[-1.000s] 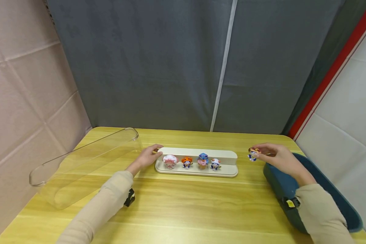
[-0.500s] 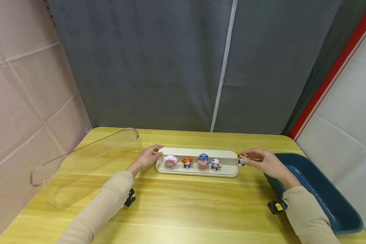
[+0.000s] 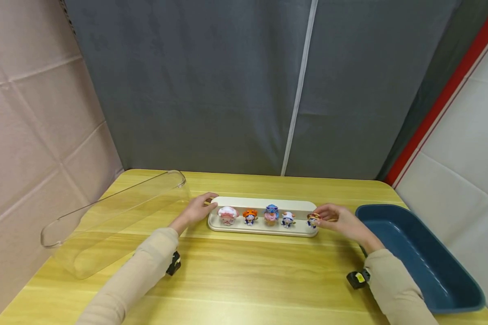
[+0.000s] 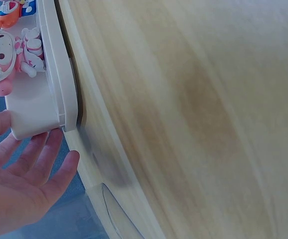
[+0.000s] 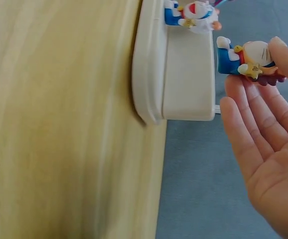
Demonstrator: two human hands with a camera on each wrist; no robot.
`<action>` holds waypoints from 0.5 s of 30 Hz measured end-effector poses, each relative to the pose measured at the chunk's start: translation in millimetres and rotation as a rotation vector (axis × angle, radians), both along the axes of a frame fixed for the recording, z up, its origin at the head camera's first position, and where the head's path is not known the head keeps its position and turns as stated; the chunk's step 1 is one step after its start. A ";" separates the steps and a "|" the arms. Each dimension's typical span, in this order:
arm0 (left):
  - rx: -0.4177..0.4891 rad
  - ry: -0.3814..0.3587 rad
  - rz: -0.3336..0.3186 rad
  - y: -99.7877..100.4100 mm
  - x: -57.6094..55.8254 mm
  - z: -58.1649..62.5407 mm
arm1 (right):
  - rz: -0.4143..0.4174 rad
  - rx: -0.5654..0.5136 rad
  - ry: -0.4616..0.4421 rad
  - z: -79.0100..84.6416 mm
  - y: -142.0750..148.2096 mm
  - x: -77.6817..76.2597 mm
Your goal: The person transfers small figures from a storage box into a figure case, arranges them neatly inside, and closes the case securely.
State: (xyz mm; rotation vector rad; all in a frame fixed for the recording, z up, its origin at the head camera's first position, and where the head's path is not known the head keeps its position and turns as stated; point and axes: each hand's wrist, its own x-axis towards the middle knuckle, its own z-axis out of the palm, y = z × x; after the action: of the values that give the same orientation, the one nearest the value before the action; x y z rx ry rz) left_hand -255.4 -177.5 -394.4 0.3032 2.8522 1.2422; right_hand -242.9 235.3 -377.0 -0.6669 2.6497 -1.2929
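Note:
My left hand [image 3: 195,210] holds the left end of a cream two-step display base [image 3: 244,228], its thumb at the raised step and its fingers around the end. Between thumb and fingers, my right hand [image 3: 345,223] pinches a small figurine [image 5: 253,59] with a blue body and red-brown headpiece, over the base's right end. Along the base's lower step stand a pink figurine in a white hat [image 3: 227,215], an orange-hatted figurine [image 3: 250,217], a blue-topped figurine with a pink cupcake [image 3: 270,215] and a white-hatted figurine [image 3: 287,219].
A clear plastic cover [image 3: 118,221] lies on the wooden table [image 3: 244,275] at the left. On the right stands a dark blue bin [image 3: 435,280]. A grey curtain [image 3: 203,90] hangs behind the table.
My right hand has moved left from beside the bin to the base's right end, carrying the figurine. My left hand has stayed at the left end.

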 end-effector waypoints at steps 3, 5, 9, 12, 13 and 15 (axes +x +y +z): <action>0.001 -0.002 0.002 0.2 0.5 0.4 | 0.003 -0.011 -0.017 -5.2 -3.0 -2.0; -0.003 0.003 -0.003 0.0 0.8 0.6 | 0.004 -0.014 -0.026 -8.4 -4.9 -2.8; -0.005 -0.002 -0.002 0.0 1.3 1.3 | 0.006 -0.026 -0.030 -14.8 -7.9 -4.4; 0.000 -0.008 0.005 0.4 1.5 1.8 | -0.005 -0.037 -0.021 -18.6 -9.8 -5.1; -0.001 -0.004 0.002 0.3 1.5 1.8 | -0.006 -0.035 -0.015 -20.1 -9.9 -5.6; -0.001 0.001 0.000 0.1 1.5 1.9 | -0.020 -0.034 -0.007 -22.5 -10.6 -6.4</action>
State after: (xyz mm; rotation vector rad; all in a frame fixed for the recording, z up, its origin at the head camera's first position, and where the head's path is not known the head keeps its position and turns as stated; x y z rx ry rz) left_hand -253.9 -177.3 -392.6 0.3042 2.8536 1.2414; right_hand -249.3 224.7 -399.6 -0.6405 2.6414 -1.3453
